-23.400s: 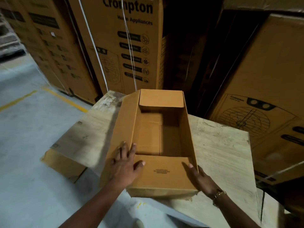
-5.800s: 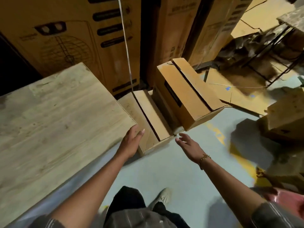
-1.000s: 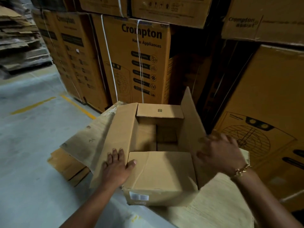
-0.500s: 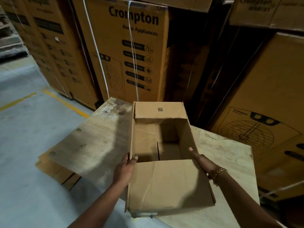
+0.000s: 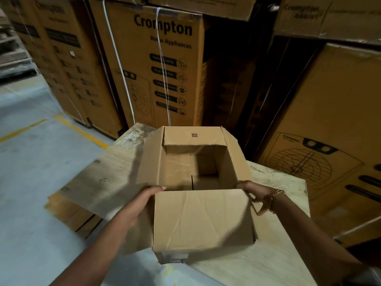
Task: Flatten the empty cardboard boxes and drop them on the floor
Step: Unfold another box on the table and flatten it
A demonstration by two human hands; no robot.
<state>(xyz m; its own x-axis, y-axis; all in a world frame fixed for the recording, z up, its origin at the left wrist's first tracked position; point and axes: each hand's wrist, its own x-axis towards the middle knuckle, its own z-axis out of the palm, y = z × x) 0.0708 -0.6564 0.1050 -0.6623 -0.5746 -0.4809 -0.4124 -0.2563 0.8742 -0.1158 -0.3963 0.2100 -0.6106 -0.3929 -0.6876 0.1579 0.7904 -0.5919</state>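
Currently on an open brown cardboard box (image 5: 203,219), upright on the pale wooden tabletop (image 5: 284,182), mouth up, dead ahead between both arms. Near flap folded out toward the body, far flap tipped in over the mouth, side flaps splayed left and right. Bottom flaps in place inside, dark seam showing, so not flat yet.

Key geometry: long axis judged to run straight away from the body, though hard to call under the wide-angle lens. Both hands on the near end, one per corner, equally close.
- Right hand (image 5: 256,196): clamped on the near-right corner, fingers over the rim, thumb outside and below.
- Left hand (image 5: 144,201): laid over the near-left corner at the flap hinge, motion-blurred, thumb hidden. Cannot tell whether gripping or just pressing.

Next, probably: break the bottom open, then shove opposite corners across the long axis to collapse the walls.

Drop zone to the left: grey concrete floor (image 5: 31,172), with flattened brown cardboard sheets (image 5: 68,215) lying by the tabletop edge. Left hand nearer for the release.

Risk: tall printed cartons (image 5: 156,69) close behind, little room forward.
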